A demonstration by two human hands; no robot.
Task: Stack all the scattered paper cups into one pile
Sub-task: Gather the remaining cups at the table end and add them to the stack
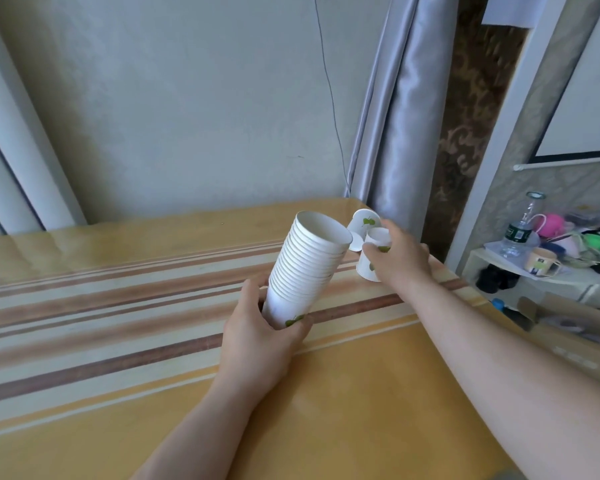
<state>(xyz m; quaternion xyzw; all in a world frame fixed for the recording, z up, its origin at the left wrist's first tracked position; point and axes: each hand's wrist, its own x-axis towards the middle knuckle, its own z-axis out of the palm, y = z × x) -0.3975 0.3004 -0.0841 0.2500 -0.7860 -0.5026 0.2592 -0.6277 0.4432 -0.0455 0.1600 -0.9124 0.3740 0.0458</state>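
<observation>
Head view, looking down at a bench (pixel 361 393) covered in a yellow cloth with brown and cream stripes, set against a pale wall.

The left hand (pixel 257 337) is at the centre, its grip curled round the bottom of a tall stack of white paper cups (pixel 305 268). The stack leans up and to the right with its open mouth facing the far right corner; many nested rims show along its length, and a green leaf print shows near the fingers.

The right hand (pixel 399 258) reaches toward the far right corner of the bench. Its grip is wrapped round a single upside-down cup (pixel 373 254), white with green leaf marks, just beside the mouth of the stack. Whether that cup rests on the bench or is lifted cannot be told.

Behind it, close to the bench corner, one more loose cup (pixel 362 226) lies tilted on its side.

A grey curtain (pixel 395 116) hangs beyond the corner. At right, off the bench, a low shelf (pixel 482 254) carries a plastic bottle (pixel 520 230), an orange mug (pixel 542 259) and colourful clutter.
</observation>
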